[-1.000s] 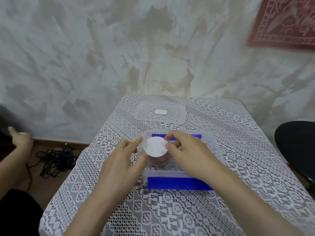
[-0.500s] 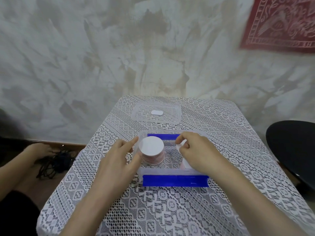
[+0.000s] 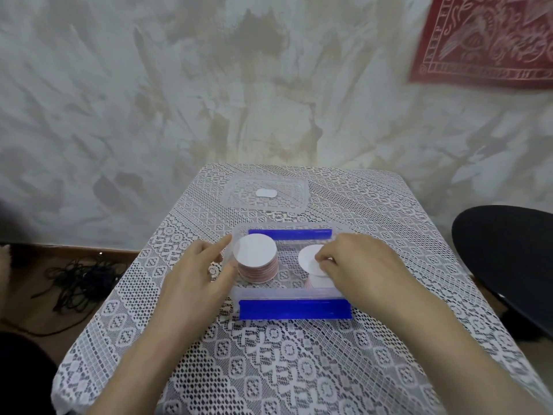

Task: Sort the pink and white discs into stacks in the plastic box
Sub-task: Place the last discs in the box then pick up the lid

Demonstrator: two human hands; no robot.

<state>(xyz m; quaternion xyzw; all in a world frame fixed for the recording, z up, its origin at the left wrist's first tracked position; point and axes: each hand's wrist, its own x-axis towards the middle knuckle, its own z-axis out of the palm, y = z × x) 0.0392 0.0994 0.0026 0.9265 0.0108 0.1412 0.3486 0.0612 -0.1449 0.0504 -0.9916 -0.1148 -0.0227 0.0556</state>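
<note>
Right hand [image 3: 353,265] grip pinches thin round white disc [image 3: 308,259], roughly flat, directly above low right stack [image 3: 317,283] in clear blue-clipped plastic box [image 3: 284,293] mid-surface [image 3: 269,369]; left hand [image 3: 194,274] loose-fingered against box's left wall.

A room in a home is indicated. A small table is covered with a white lace tablecloth [image 3: 299,369] and is set against a roughly plastered, mottled grey wall [image 3: 179,100]. A red patterned cloth [image 3: 490,40] is hung on that wall at the upper right. A wooden skirting board [image 3: 74,250] is seen at the foot of the wall, and a tangle of black cables [image 3: 80,280] is left on the brown floor [image 3: 45,319] beside the table. A black seat [image 3: 508,259] is placed to the right.
</note>
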